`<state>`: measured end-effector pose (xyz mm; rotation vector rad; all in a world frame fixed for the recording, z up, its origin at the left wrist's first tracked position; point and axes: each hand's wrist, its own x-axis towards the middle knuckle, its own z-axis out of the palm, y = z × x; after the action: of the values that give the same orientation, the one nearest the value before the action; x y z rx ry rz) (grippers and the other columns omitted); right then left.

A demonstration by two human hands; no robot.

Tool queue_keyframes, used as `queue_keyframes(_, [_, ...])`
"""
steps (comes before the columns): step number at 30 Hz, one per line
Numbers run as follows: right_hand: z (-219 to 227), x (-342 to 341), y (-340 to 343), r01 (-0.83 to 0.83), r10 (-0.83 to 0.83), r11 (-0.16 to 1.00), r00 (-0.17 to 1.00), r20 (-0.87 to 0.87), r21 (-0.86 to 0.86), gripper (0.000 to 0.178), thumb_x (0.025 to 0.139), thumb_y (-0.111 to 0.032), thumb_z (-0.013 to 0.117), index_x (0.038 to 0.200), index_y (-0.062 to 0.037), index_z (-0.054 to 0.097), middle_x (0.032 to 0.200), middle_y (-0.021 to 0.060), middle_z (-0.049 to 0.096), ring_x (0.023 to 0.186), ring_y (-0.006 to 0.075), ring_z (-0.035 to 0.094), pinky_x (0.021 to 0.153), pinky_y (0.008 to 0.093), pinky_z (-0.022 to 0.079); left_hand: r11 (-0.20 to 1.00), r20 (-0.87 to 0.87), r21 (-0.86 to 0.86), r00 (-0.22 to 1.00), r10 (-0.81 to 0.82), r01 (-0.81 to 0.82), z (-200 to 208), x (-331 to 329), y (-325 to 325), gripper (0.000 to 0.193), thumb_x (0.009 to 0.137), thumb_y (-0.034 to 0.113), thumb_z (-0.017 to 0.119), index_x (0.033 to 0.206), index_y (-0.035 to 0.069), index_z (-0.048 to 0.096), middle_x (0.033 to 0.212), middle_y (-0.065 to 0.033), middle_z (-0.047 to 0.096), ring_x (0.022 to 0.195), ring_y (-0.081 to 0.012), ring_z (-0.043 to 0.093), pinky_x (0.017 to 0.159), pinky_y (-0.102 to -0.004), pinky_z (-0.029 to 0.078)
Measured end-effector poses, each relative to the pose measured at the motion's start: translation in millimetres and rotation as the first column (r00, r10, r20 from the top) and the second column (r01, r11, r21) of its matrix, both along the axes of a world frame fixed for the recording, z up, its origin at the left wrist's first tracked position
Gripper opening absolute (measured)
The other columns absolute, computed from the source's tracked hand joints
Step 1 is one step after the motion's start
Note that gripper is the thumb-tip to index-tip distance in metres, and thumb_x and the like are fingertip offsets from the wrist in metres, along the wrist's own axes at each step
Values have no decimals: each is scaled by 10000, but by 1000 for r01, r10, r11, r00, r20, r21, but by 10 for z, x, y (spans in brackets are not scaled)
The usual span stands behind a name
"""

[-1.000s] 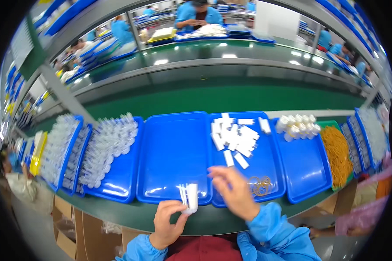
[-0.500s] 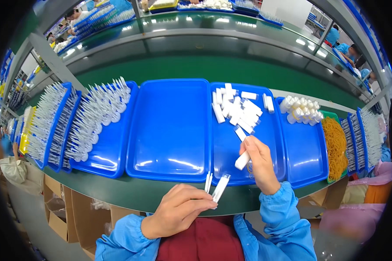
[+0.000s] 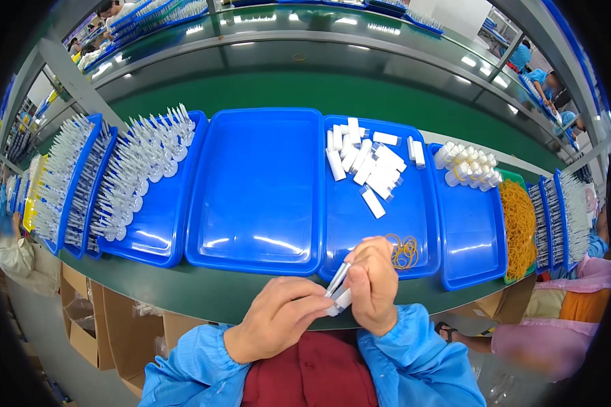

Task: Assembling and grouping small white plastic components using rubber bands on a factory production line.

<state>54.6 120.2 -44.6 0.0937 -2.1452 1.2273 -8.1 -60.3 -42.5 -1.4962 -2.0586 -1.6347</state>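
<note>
My left hand (image 3: pixel 278 319) and my right hand (image 3: pixel 373 288) meet over the green tabletop's near edge. Between their fingertips are a white block (image 3: pixel 341 302) and slim white sticks (image 3: pixel 337 278). My left fingers are closed round the near ends of these pieces. The right fingers are curled against the block and the sticks' upper ends, hiding part of them. Just beyond, a blue tray (image 3: pixel 339 224) bears a pile of white blocks (image 3: pixel 385 169) with clear ends. A few loose rubber bands (image 3: pixel 405 252) lie in that tray near my right hand.
An empty blue tray (image 3: pixel 254 183) lies to the left. Farther left, a tray holds rows of pointed white pieces (image 3: pixel 139 163). On the right are bundled white pieces (image 3: pixel 465 166) and a heap of rubber bands (image 3: pixel 519 224). Cardboard boxes (image 3: pixel 119 325) stand below the table edge.
My right hand has come back from above the tray toward my left hand, bringing a white block. The hands are now together, and the loose rubber bands show more fully.
</note>
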Motion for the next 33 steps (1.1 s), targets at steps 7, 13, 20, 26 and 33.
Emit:
queue_keyframes(7, [46, -343, 282, 57, -80, 977, 991, 105, 208, 71, 892, -86, 678, 935, -47, 637, 913, 120, 638, 888, 296, 591, 863, 388, 424, 990, -35, -106, 995, 90, -93, -76, -115, -104, 358, 723, 27, 853, 1037, 78, 687, 950, -40, 681, 859, -232, 660, 724, -357, 468])
queue_keyframes(13, [-144, -434, 875, 45, -401, 805, 776, 486, 592, 463, 834, -37, 705, 1284, -32, 597, 1018, 136, 681, 838, 298, 686, 764, 391, 544, 974, -84, -167, 986, 142, -155, -97, -117, -98, 350, 716, -41, 808, 1023, 102, 719, 958, -29, 651, 837, -214, 617, 732, -341, 417])
queue_keyframes(20, [270, -258, 355, 119, 266, 602, 903, 339, -790, 523, 996, -73, 558, 1490, -26, 394, 980, 142, 702, 901, 240, 722, 824, 335, 576, 968, -137, -247, 987, -79, 43, 80, -46, -126, 319, 805, 16, 696, 1112, 99, 717, 1048, -5, 654, 922, -197, 621, 759, -327, 441])
queue_keyframes(26, [186, -95, 228, 49, 258, 785, 880, 398, -617, 426, 1004, -138, 574, 1402, -3, 505, 1006, 128, 697, 954, 178, 687, 873, 302, 520, 953, -113, -285, 983, -143, 106, 211, -40, -85, 304, 812, 33, 688, 1110, 88, 713, 1060, -16, 648, 941, -207, 626, 770, -332, 448])
queue_keyframes(33, [7, 105, -75, 34, -26, 999, 973, 229, -33, 455, 859, -92, 772, 1289, -39, 632, 934, 100, 724, 1073, 290, 593, 1011, 388, 421, 986, -145, -163, 989, 12, -36, 91, 2, -68, 383, 776, 90, 811, 1134, 105, 675, 1078, -38, 647, 923, -213, 631, 750, -336, 445])
